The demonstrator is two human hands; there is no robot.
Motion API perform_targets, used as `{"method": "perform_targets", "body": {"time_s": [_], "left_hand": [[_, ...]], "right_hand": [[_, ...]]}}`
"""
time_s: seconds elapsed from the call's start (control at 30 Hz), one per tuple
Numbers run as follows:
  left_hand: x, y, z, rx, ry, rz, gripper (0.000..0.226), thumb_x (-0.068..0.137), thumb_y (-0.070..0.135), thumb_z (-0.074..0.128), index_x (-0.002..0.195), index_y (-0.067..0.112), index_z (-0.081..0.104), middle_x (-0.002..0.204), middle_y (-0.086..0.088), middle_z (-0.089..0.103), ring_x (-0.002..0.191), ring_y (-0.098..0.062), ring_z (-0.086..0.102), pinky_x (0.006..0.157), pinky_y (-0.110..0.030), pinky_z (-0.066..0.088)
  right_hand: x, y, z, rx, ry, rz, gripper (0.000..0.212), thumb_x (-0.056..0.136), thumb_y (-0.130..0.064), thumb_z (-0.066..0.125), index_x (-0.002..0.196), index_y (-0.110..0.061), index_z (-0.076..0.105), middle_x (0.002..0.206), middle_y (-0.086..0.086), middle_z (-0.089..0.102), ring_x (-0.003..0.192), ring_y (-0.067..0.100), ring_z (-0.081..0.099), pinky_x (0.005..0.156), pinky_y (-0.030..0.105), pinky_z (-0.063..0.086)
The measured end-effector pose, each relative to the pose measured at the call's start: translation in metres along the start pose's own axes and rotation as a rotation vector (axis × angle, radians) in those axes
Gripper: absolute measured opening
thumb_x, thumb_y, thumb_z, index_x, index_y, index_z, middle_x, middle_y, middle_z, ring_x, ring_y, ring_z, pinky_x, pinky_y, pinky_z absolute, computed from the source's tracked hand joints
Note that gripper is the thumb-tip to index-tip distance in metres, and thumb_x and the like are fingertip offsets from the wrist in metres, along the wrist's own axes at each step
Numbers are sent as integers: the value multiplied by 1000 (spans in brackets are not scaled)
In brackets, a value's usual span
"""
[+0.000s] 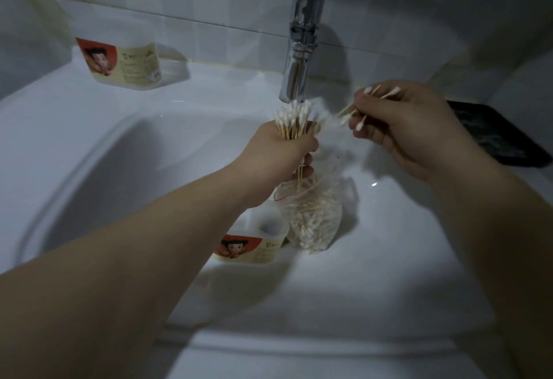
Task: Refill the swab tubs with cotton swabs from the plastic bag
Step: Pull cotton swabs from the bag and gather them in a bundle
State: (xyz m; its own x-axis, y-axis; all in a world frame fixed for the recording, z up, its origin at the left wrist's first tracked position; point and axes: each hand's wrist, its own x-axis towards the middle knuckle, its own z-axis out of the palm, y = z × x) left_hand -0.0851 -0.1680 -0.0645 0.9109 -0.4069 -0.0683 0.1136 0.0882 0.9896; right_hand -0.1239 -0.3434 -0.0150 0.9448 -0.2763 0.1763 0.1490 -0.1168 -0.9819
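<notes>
White plastic swab tub sits at 10 o'clock on the sink ledge; the print on its red-and-cream cartoon label is too blurred to read. Left hand grips an upright swab bundle at mid-stick. Below it at 6 o'clock, a second tub, apparently open, stands just beside the plastic bag. Right hand, at 3 o'clock, pinches several loose swabs. Swabs are light, thin and prone to slipping: hold the sticks, not the tips.

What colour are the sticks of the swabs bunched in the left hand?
Pale tan, with white tips: swab bundle in the left hand, head view.
</notes>
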Motion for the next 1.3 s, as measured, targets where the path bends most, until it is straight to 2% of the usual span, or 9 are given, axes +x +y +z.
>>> {"method": "perform_targets", "body": {"time_s": [0.23, 0.5, 0.63, 0.73, 0.87, 1.0, 1.1, 1.17, 1.3], "left_hand": [[1, -1, 0, -32, -42, 20, 9, 97, 15, 66, 89, 16, 62, 87, -4, 63, 82, -15, 66, 74, -31, 62], [-1, -6, 0, 15, -124, 66, 5, 93, 6, 69, 94, 10, 67, 87, -12, 71, 76, -17, 71, 61, -27, 53], [-3, -4, 0, -23, -130, 62, 5, 95, 2, 64, 98, 6, 65, 79, -13, 65, 64, -17, 66, 50, -22, 48], [-1, -5, 0, -18, -132, 46, 12, 98, 5, 61, 107, 10, 68, 84, -9, 70, 76, -20, 73, 56, -29, 54], [2, -9, -2, -11, -138, 79, 26, 92, 12, 65, 118, 11, 69, 96, -14, 74, 94, -32, 75, 81, -46, 58], [0, -8, -2, -94, -200, 71, 26, 96, 5, 63, 121, 9, 67, 92, -12, 72, 85, -26, 73, 68, -34, 55], [-3, -4, 0, -79, -225, 59, 16, 94, 0, 63, 107, 8, 67, 83, -10, 69, 72, -19, 69, 55, -26, 51], [-3, -3, 1, -48, -200, 33, 15, 92, -3, 62, 103, 7, 67, 77, -11, 63, 63, -19, 61, 50, -25, 47], [-1, -4, 1, -24, -135, -4, 21, 90, -3, 59, 109, 3, 68, 77, -12, 59, 61, -17, 59, 51, -26, 48]], "right_hand": [[-7, 3, 5, -160, -91, 23, 10, 94, 2, 66, 92, 11, 66, 66, 16, 64, 50, 13, 61, 50, 19, 51], [-7, 14, 12, -371, -104, -8, 8, 86, -14, 80, 79, -14, 76, 51, -1, 59, 49, 11, 50, 47, 26, 39], [-6, 17, 12, -428, -117, -43, 7, 86, -22, 80, 80, -24, 79, 59, -4, 66, 55, 10, 56, 52, 30, 44], [-5, 21, 13, -417, -103, -57, 9, 88, -21, 77, 82, -27, 79, 72, -2, 73, 65, 9, 63, 54, 29, 47], [-2, 26, 18, -394, -116, -33, 9, 94, -20, 71, 98, -19, 80, 93, -3, 79, 79, 15, 70, 58, 27, 51], [0, 27, 18, -398, -132, -33, 19, 97, -21, 68, 93, -5, 78, 102, 5, 78, 76, 22, 69, 61, 30, 54], [0, 28, 17, -423, -150, -31, 33, 96, -35, 66, 85, -5, 74, 97, 15, 76, 80, 35, 73, 73, 49, 62], [0, 27, 18, -423, -160, -28, 37, 95, -42, 62, 93, -7, 75, 97, 11, 76, 82, 34, 74, 74, 53, 62], [-4, 20, 19, -362, -82, -90, 30, 102, -21, 60, 130, -28, 67, 97, -4, 75, 87, 11, 74, 64, 33, 58]]}}
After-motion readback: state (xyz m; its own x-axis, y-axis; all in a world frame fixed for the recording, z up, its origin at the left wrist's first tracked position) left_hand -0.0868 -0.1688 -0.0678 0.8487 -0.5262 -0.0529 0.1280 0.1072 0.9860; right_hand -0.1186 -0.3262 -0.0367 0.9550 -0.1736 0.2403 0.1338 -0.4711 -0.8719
